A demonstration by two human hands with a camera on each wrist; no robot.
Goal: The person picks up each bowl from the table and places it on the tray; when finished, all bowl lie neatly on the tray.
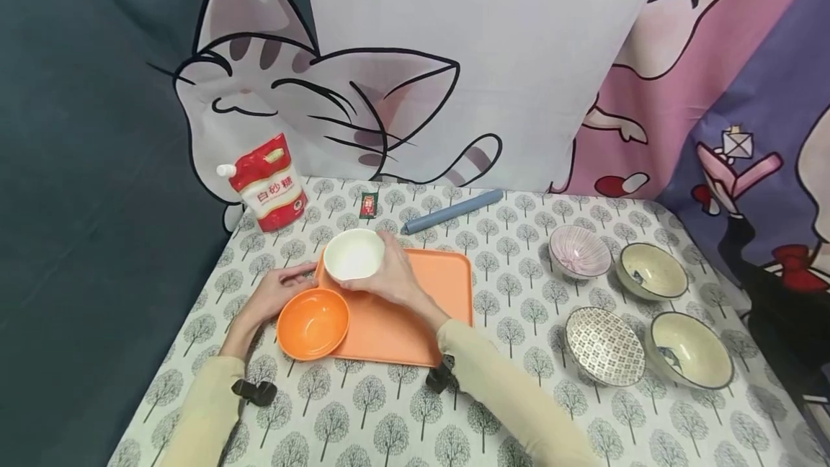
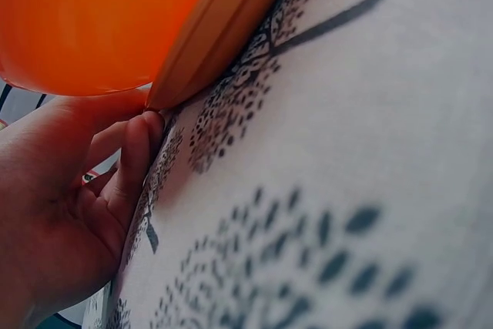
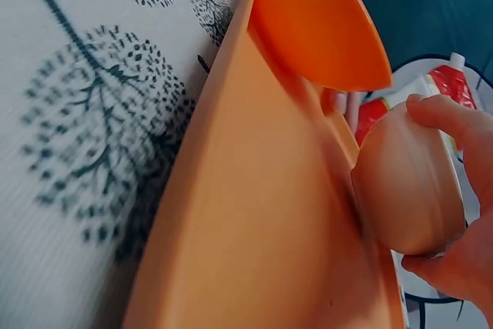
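My right hand (image 1: pixel 393 276) grips a white bowl (image 1: pixel 354 254) by its side, over the far left corner of an orange tray (image 1: pixel 407 316). The right wrist view shows its thumb and fingers spread around the bowl's outside (image 3: pixel 404 182); whether the bowl touches the tray is unclear. At the tray's left edge, my left hand (image 1: pixel 279 294) pinches the rim, one fingertip showing over it in the right wrist view. Close to that hand, a bright orange bowl (image 1: pixel 313 323) sits over the tray's near left corner, overhanging the edge, tilted in the right wrist view.
A red-and-white sugar pouch (image 1: pixel 269 182) stands at the back left. Behind the tray lie a small green-and-red packet (image 1: pixel 368 205) and a blue-grey rolled stick (image 1: pixel 452 212). Several patterned bowls, including a pink one (image 1: pixel 580 251) and a brown-dotted one (image 1: pixel 605 347), stand at the right.
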